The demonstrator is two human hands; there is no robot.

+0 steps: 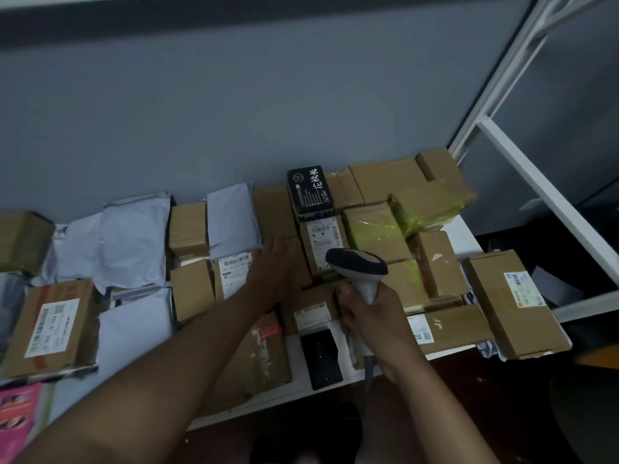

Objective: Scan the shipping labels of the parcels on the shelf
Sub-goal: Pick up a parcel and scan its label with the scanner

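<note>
Fingers of right hand (368, 316) curled tight round scanner (360, 267) handle, head over labelled parcel (323, 246). Left hand (276, 266) flat, fingers straight, resting on brown parcels on shelf (294, 385).

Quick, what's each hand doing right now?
Left hand: open, fingers straight, resting flat on a cardboard parcel.
Right hand: gripping the barcode scanner by its handle.
</note>
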